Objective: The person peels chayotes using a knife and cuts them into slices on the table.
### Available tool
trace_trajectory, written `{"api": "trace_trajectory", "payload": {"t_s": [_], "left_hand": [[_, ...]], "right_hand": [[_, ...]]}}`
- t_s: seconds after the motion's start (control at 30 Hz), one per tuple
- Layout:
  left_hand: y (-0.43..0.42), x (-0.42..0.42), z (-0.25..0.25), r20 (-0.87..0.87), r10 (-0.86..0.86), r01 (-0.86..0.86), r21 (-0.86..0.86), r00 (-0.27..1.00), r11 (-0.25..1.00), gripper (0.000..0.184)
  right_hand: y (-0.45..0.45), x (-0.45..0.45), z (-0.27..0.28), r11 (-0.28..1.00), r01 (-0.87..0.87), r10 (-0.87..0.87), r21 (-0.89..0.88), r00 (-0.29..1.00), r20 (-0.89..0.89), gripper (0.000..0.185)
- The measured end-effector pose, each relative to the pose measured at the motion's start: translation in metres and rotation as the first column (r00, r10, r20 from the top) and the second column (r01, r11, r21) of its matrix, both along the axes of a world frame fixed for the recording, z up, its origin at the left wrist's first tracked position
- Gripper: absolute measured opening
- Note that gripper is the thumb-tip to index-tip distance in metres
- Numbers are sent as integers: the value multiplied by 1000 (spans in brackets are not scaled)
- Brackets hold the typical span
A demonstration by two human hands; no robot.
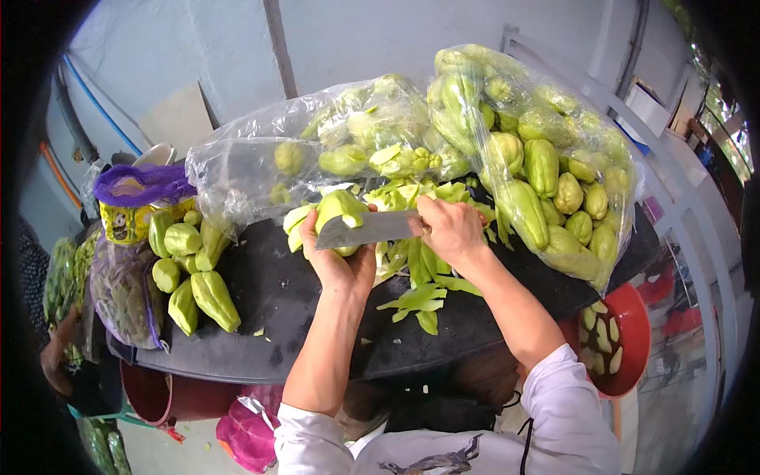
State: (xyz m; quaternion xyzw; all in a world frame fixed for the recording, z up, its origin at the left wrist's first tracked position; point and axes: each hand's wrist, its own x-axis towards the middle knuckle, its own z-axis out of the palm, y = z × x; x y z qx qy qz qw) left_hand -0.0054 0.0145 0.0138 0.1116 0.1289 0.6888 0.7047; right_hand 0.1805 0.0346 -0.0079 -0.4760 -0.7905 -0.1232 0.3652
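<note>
My left hand (342,267) is closed around a pale green chayote (340,206), holding it up over the middle of the black table (293,273). In my right hand (455,229) is the handle of a broad-bladed knife (366,230). Its blade points left and lies across the front of the chayote, hiding part of it; whether the edge is in the flesh I cannot tell. Green chayote peelings (419,299) are heaped under and behind both hands. More whole chayotes (214,302) lie at the table's left end.
Two clear plastic bags stand at the back, the left bag (245,170) partly filled and the right bag (546,178) full of chayotes. A purple mesh bag (127,293) sits far left. Below the right edge, a red basin (633,348) holds pale cut pieces in liquid.
</note>
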Motion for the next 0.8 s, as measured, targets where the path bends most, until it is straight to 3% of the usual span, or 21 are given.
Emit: {"api": "trace_trajectory", "payload": {"t_s": [0.23,0.5,0.57,0.7,0.73,0.8], "left_hand": [[-2,10,-6,-55,5,-8,-64,998,998,54],[-1,7,-12,-83,-40,46,66,996,997,50],[-3,15,-14,-96,31,-33,-23,995,999,50],[-9,16,-13,-196,12,-18,-28,980,999,51],[-15,19,-3,-172,34,-44,-53,984,998,51],[-10,12,-10,-180,3,3,33,984,999,55]], "right_hand": [[-19,-20,17,998,-55,55,-25,998,-18,18],[-11,-2,13,997,-2,1,-77,1000,-18,17],[-16,-11,12,1000,-18,17,-4,996,-83,22],[-8,-3,9,997,-65,58,-52,991,-117,20],[-5,2,9,998,-12,8,-66,998,-56,17],[-3,9,9,996,12,-16,-87,998,-53,16]]}}
